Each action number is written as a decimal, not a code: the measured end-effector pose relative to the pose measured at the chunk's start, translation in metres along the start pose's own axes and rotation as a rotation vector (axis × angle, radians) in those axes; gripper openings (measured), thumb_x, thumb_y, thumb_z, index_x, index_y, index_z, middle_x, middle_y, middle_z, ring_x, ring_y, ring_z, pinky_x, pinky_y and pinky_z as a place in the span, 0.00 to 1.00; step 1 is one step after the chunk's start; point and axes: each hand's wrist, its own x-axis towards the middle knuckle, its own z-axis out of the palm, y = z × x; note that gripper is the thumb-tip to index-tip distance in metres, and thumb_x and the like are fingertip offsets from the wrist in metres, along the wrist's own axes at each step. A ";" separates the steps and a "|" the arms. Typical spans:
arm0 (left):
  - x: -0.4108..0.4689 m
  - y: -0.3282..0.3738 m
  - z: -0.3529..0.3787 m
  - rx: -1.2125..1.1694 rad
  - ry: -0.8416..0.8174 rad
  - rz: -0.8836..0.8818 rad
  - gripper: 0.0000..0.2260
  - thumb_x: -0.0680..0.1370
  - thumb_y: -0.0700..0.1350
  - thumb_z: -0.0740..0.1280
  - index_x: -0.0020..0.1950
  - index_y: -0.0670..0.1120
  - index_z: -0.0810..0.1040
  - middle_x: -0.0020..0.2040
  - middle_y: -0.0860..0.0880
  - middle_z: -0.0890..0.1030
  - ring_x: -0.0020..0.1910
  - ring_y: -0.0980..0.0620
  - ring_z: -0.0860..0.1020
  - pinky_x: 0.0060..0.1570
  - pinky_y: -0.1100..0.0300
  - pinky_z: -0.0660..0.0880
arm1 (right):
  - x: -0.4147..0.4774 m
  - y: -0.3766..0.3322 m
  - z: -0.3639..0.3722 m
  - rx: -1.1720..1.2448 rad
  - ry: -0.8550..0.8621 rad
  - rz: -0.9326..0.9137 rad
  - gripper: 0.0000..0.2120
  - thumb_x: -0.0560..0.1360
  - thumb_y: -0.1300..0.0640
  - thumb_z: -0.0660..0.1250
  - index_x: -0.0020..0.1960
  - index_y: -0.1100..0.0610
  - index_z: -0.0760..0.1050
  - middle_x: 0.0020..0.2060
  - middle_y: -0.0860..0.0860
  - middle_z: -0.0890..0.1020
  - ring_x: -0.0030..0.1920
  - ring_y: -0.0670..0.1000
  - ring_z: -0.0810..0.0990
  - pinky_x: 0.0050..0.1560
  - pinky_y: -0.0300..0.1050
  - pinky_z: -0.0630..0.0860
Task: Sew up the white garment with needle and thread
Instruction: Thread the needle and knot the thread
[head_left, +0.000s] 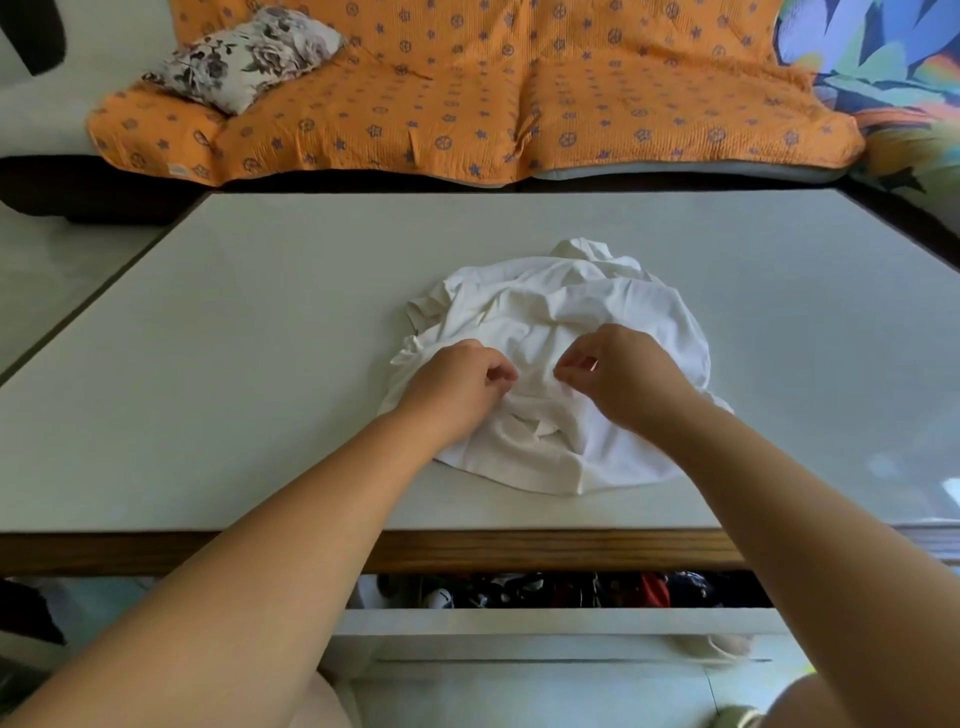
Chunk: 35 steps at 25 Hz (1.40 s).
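Observation:
A crumpled white garment (561, 312) lies in a heap near the middle of the grey table (234, 338). Both my hands rest on its near part. My left hand (457, 384) has its fingers curled, with thumb and fingertips pinched together just over the cloth. My right hand (618, 379) is curled the same way, its fingertips pinched close to the left hand's. Whether either pinch holds cloth, a needle or thread is too small to tell. No needle or thread is visible.
An open drawer (545, 618) with dark mixed items sits under the table's wooden front edge (519, 551). Behind the table stands a sofa with an orange patterned cover (467, 88) and a floral cushion (244, 57).

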 end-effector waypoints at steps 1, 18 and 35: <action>0.004 0.000 0.002 0.028 -0.019 0.013 0.06 0.79 0.46 0.67 0.53 0.51 0.83 0.51 0.52 0.76 0.49 0.53 0.77 0.54 0.57 0.74 | 0.001 0.001 0.002 0.002 -0.008 -0.007 0.07 0.78 0.55 0.67 0.50 0.55 0.84 0.46 0.47 0.82 0.49 0.48 0.80 0.51 0.42 0.75; 0.001 0.015 -0.021 0.202 -0.045 0.161 0.05 0.79 0.47 0.65 0.49 0.51 0.81 0.48 0.54 0.77 0.45 0.56 0.71 0.43 0.57 0.69 | 0.012 0.013 -0.002 0.172 0.045 -0.035 0.06 0.79 0.51 0.67 0.50 0.51 0.82 0.40 0.40 0.76 0.39 0.37 0.74 0.38 0.27 0.66; -0.015 0.009 -0.038 -0.172 -0.044 0.071 0.03 0.78 0.46 0.69 0.45 0.53 0.81 0.43 0.58 0.80 0.41 0.60 0.75 0.42 0.67 0.69 | -0.007 -0.007 -0.014 0.512 -0.214 -0.016 0.16 0.82 0.61 0.56 0.63 0.49 0.77 0.51 0.43 0.84 0.34 0.42 0.81 0.38 0.36 0.71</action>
